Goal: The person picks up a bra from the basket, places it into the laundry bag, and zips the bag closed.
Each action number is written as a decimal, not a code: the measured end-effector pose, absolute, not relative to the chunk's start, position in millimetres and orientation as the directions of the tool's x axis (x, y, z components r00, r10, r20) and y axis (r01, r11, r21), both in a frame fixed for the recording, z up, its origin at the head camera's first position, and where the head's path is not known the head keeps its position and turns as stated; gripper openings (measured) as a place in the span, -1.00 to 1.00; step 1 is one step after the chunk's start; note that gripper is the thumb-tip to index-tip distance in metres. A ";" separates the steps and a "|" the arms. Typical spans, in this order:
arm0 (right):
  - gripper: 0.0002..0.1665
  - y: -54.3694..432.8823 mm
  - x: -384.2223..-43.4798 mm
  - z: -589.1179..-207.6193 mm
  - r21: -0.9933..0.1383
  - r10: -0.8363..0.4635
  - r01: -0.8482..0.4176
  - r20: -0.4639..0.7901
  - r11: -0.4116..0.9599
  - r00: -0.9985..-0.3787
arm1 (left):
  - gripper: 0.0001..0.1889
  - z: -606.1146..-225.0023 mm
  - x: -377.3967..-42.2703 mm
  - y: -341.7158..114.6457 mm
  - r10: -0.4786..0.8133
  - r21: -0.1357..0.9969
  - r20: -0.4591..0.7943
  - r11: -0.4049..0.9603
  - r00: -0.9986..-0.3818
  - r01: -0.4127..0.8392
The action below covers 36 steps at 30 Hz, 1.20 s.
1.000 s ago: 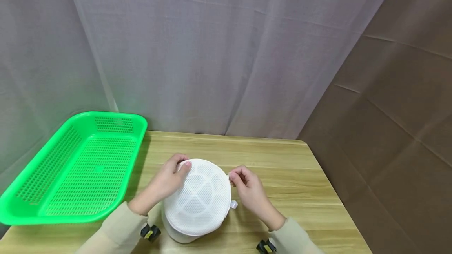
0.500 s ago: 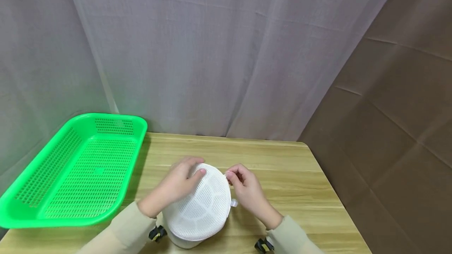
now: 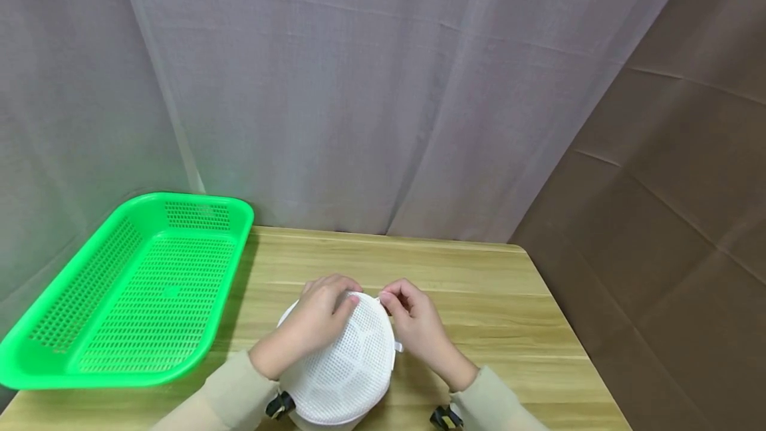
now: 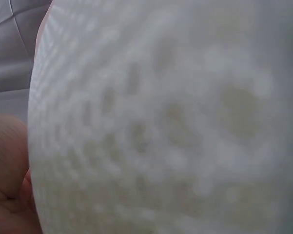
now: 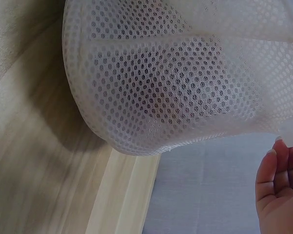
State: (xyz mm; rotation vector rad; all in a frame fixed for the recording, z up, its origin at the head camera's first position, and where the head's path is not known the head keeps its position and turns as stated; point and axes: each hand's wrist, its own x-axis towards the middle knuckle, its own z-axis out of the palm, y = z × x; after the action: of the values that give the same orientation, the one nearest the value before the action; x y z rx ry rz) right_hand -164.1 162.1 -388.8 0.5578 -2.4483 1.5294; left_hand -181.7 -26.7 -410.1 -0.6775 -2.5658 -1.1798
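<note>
A round white mesh laundry bag stands on the table near its front, its flat top tilted. My left hand grips the far left of its rim, thumb on the mesh top and fingers over the edge. With thumb and fingertips, my right hand pinches a small white bit at the far right of the rim. Below those fingers a short white tab sticks out. Mesh fills most of the left wrist view, blurred. The bag's side bulges in the right wrist view.
A green plastic basket with perforated walls stands at the left of the wooden table. Grey curtain hangs behind the table's back edge, and brown cloth lines the right side.
My left hand has slid along the rim to the right, toward my right hand. The bag's top has turned and tilted, shifting slightly nearer. My right hand keeps its pinch, almost in place.
</note>
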 end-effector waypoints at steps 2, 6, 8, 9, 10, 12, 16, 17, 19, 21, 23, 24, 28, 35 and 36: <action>-0.91 161.9 -163.9 -388.8 -0.820 -0.211 -0.419 0.363 0.391 -0.908 | -0.92 -410.8 -182.2 -27.4 0.302 0.653 0.395 0.572 -0.867 0.497; -0.91 161.5 -163.2 -390.1 -0.822 -0.215 -0.415 0.357 0.389 -0.909 | -0.96 -412.1 -182.9 -29.1 0.286 0.652 0.393 0.584 -0.874 0.484; -0.91 161.6 -162.6 -390.5 -0.821 -0.220 -0.414 0.354 0.393 -0.909 | -0.96 -413.0 -183.0 -29.5 0.285 0.651 0.396 0.583 -0.873 0.486; -0.90 161.8 -162.3 -391.1 -0.819 -0.220 -0.414 0.353 0.397 -0.909 | -0.96 -413.1 -182.7 -29.7 0.283 0.652 0.396 0.583 -0.874 0.485; -0.90 161.9 -162.0 -391.5 -0.815 -0.221 -0.416 0.354 0.403 -0.909 | -0.97 -413.3 -182.7 -29.9 0.279 0.655 0.395 0.583 -0.875 0.482; -0.91 162.0 -161.5 -392.0 -0.811 -0.223 -0.416 0.353 0.411 -0.909 | -0.96 -413.9 -182.8 -30.9 0.269 0.664 0.386 0.583 -0.882 0.468; -0.91 162.3 -161.3 -393.3 -0.806 -0.229 -0.419 0.353 0.417 -0.907 | -0.96 -414.5 -183.9 -33.3 0.246 0.680 0.371 0.585 -0.895 0.443; -0.90 162.4 -161.3 -393.6 -0.807 -0.230 -0.420 0.354 0.416 -0.907 | -0.96 -414.5 -184.3 -33.9 0.242 0.684 0.369 0.583 -0.897 0.439; -0.90 162.9 -161.1 -394.0 -0.805 -0.233 -0.424 0.356 0.414 -0.905 | -0.96 -414.4 -184.9 -34.6 0.237 0.690 0.367 0.579 -0.899 0.434; -0.91 163.5 -161.0 -394.5 -0.805 -0.235 -0.427 0.359 0.411 -0.903 | -0.95 -414.5 -185.3 -34.9 0.235 0.692 0.364 0.579 -0.901 0.430; -0.91 163.6 -160.7 -395.0 -0.809 -0.235 -0.426 0.358 0.405 -0.903 | -0.95 -414.6 -185.7 -35.6 0.223 0.698 0.357 0.581 -0.907 0.418; -0.91 164.0 -160.6 -395.4 -0.808 -0.240 -0.432 0.362 0.401 -0.901 | -0.95 -414.8 -185.7 -36.1 0.217 0.700 0.354 0.583 -0.910 0.412; -0.90 165.5 -159.2 -397.1 -0.810 -0.244 -0.430 0.358 0.399 -0.901 | -0.94 -416.7 -187.5 -39.0 0.185 0.707 0.343 0.595 -0.921 0.382; -0.91 167.2 -157.0 -397.1 -0.820 -0.242 -0.398 0.323 0.410 -0.915 | -0.93 -419.1 -189.6 -43.5 0.139 0.729 0.303 0.603 -0.943 0.323; -0.92 167.2 -157.0 -397.0 -0.820 -0.245 -0.400 0.323 0.410 -0.914 | -0.93 -419.0 -189.6 -44.0 0.135 0.732 0.298 0.603 -0.945 0.317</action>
State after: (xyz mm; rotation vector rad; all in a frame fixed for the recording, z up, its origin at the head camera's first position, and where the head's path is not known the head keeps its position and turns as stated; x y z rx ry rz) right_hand -157.0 167.2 -397.0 0.5776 -2.5064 1.5221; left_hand -189.6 -44.0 -419.0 -0.3744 -2.6170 -1.2578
